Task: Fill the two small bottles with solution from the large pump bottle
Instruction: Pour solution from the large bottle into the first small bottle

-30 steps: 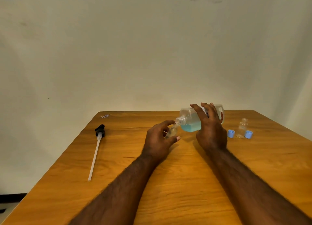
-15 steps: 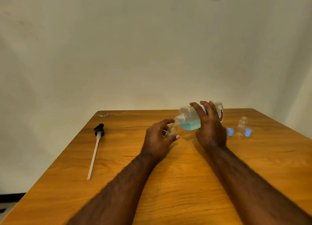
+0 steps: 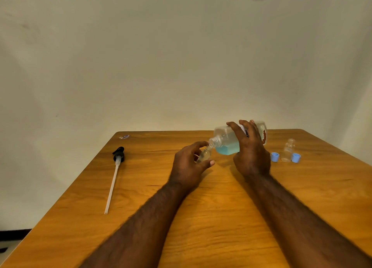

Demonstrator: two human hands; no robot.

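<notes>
We see a brown wooden table (image 3: 211, 217) in front of a plain pale wall (image 3: 181, 66), with a tiny bright scrap (image 3: 124, 136) lying near its far left corner.

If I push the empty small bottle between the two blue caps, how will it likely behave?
The small bottle looks clear and empty, so probably very light. It stands tall on a narrow base; a push near its neck would likely tip it. Once down, its round body may roll.
</notes>
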